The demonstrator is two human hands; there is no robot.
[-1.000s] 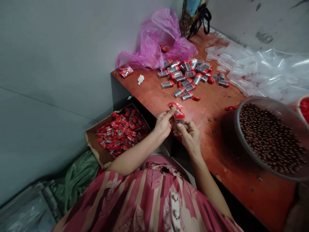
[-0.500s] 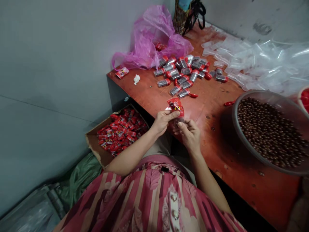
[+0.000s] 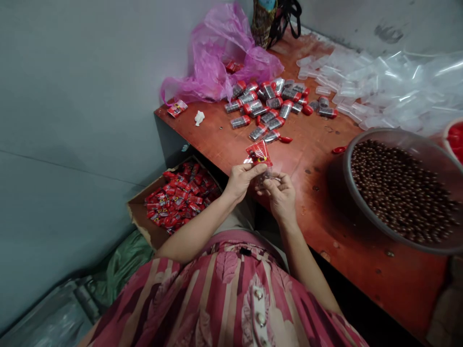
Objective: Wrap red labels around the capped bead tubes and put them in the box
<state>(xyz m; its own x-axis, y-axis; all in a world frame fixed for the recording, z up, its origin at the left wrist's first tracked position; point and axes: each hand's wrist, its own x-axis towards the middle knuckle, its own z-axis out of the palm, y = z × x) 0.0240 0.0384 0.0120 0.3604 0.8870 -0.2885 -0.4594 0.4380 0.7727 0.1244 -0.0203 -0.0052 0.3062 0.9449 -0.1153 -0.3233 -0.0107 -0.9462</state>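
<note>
Both hands meet over the near edge of the red table. My left hand pinches a small red and clear packet between thumb and fingers. Its printed end points up and away from me. My right hand is closed on the packet's lower, clear end, where something dark shows. Just beyond the packet lie several small clear containers with dark contents and red caps. Below the table's left side, a cardboard box holds many red packets.
A large bowl of brown balls stands on the right. Behind it are a heap of clear empty containers and a tub of red pieces. A pink plastic bag lies at the back left.
The view has shifted slightly, so the table and its objects appear a little further left and up. Both hands still hold the packet, with the right fingers slightly moved.
</note>
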